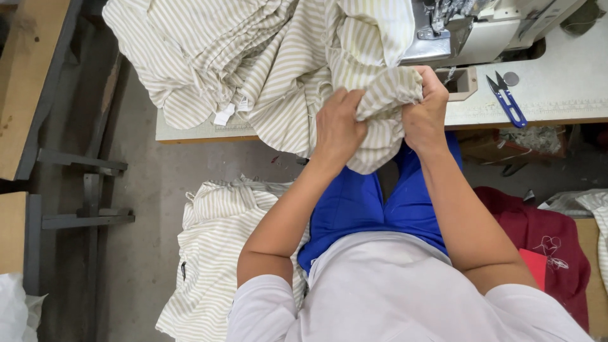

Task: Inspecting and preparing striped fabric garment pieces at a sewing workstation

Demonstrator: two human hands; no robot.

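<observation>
A large piece of cream cloth with beige stripes lies heaped over the sewing table and hangs off its front edge. My left hand and my right hand both grip a bunched fold of this striped cloth just in front of the table edge, close together, knuckles up. Directly behind my right hand stands the sewing machine, its needle area partly hidden by cloth.
Blue thread snips lie on the table right of the machine. A pile of the same striped cloth sits on the floor at my left. A dark red garment lies to my right. Wooden benches stand at far left.
</observation>
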